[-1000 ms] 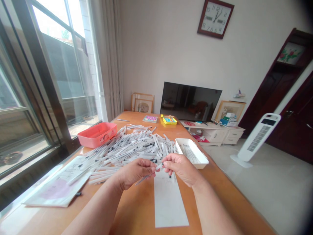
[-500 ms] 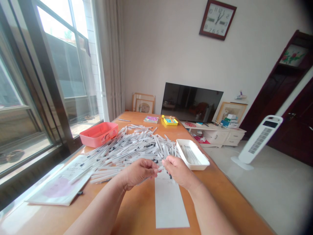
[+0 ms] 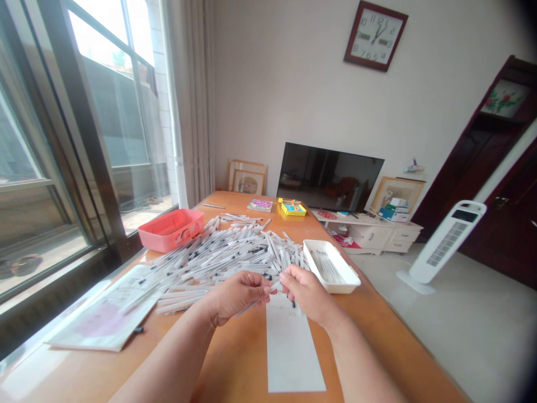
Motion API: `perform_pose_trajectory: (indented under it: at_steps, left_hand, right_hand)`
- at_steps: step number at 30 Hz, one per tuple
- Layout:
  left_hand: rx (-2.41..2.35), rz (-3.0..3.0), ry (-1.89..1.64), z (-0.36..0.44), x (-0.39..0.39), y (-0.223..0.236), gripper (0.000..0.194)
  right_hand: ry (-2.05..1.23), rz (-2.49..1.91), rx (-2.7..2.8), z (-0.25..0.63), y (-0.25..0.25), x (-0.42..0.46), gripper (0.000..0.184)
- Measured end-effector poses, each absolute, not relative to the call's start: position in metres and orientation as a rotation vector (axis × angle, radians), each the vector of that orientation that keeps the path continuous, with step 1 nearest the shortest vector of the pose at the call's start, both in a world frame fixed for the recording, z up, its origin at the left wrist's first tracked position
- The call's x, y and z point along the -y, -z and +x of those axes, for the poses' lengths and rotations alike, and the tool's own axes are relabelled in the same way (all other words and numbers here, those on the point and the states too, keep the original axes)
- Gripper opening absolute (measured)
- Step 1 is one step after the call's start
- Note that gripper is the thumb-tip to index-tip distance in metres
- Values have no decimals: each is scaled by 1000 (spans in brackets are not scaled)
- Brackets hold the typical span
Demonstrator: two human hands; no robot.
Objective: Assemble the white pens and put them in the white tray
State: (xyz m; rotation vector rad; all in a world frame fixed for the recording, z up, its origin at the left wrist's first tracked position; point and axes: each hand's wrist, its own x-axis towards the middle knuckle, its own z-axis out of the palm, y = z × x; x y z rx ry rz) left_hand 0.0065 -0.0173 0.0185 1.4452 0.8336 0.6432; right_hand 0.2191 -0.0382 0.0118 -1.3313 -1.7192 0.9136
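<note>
Across the smooth, glossy orange-brown wooden table [image 3: 235, 364] spreads a loose heap of pens [image 3: 235, 254], slim, straight, translucent plastic barrels dotted with black parts and crossing one another every which way, and I take all my bearings from that heap. At its near edge, the person's left hand [image 3: 242, 294] holds one slender pale pen [image 3: 248, 308] in a narrow pinch of thumb and fingers, its thin shaft slanting out below them. The right hand [image 3: 304, 286] is just beside it, also in front of the heap, its fingers drawn close together by the pen's upper end; what they grip there is too small for me to tell. Nearer the person than the heap, a flat, smooth, oblong white paper [image 3: 293, 350] lies beneath the hands. Right of the heap sits a rounded-corner white plastic tray [image 3: 347, 288] with several slim pens lying lengthwise in it. Left of the heap is a coral-red plastic basket [image 3: 172, 240], deep-walled and shiny, while at the heap's near left a floppy paper booklet [image 3: 100, 319] bears a mauve patch, some pens overlapping its edge. Beyond the heap rests a boxy bright-yellow carton [image 3: 294, 210]
</note>
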Motion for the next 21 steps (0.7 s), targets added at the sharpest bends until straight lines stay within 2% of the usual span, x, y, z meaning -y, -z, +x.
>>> perform_pose_trajectory:
  at_steps: [10,17,21]
  left_hand:
    - [-865,1477,-635,8,20,-22,28]
    - [-836,1500,-640,5,17,-22,32]
    - [-870,1502,-633,6,18,-21,29]
  right_hand:
    - [-845,-1399,1699,216,-8,33,56]
    - [-902,-1334,1723,220,-12,39,38]
    - [-814,-1354,1746,216,-10,38,37]
